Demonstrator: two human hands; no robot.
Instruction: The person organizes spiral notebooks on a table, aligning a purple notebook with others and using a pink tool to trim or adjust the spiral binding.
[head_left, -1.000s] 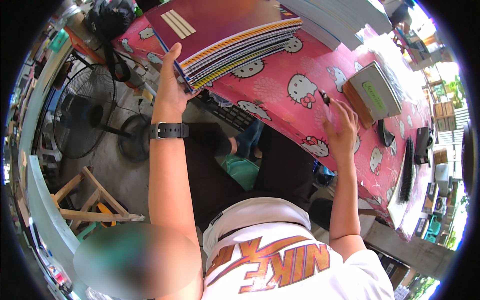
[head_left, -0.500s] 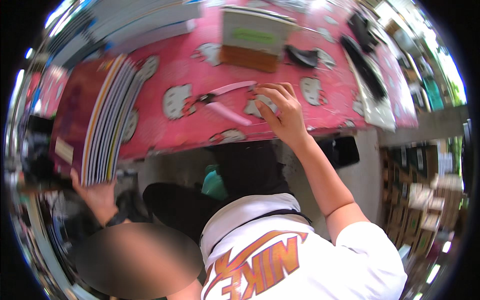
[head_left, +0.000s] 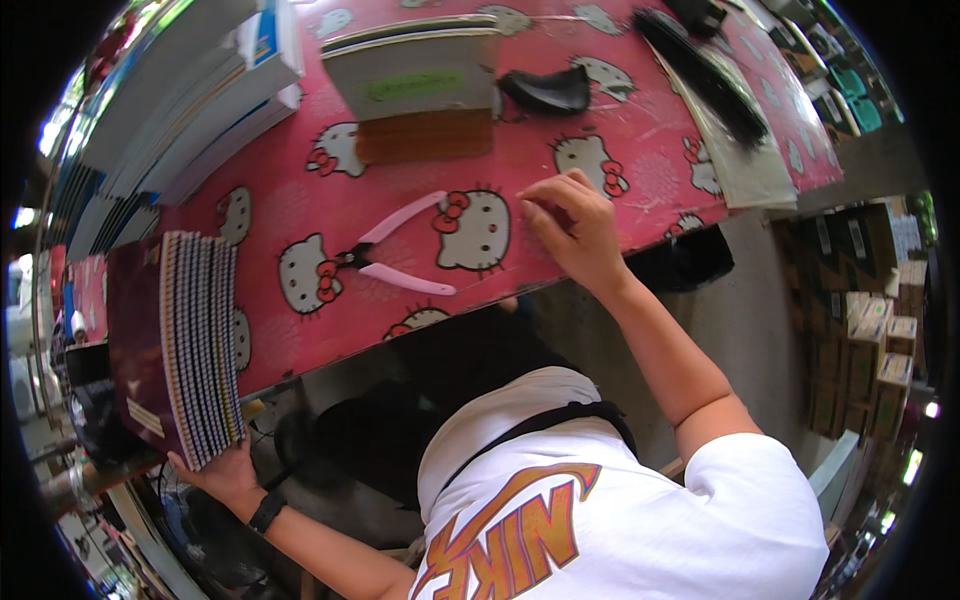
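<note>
A stack of purple-covered, spiral-bound notebooks (head_left: pixel 200 340) rests at the table's left edge, its coil bindings facing right. My left hand (head_left: pixel 222 468) grips the stack's near lower corner, with a black band on the wrist. Over the table's right half hovers my right hand (head_left: pixel 575 225), thumb and fingers curled in a pinch; whatever may be between the fingertips is too small to make out. Between the hands lie pink-handled cutting pliers (head_left: pixel 395 250), handles spread and head pointing left. They touch neither hand.
A pink patterned cover spreads over the table (head_left: pixel 540 235). Grey-white books (head_left: pixel 410 75) stand behind a brown block (head_left: pixel 425 137), beside a black curved object (head_left: pixel 548 92). Large paper stacks (head_left: pixel 190 110) fill the far left. A long black object (head_left: pixel 705 80) lies far right; boxes (head_left: pixel 870 350) stand beyond.
My view has turned, shifting the table's things leftward. My right hand has moved right, away from the pliers, its fingers more curled. My left hand stays on the notebook stack, whose coils now show clearly.
</note>
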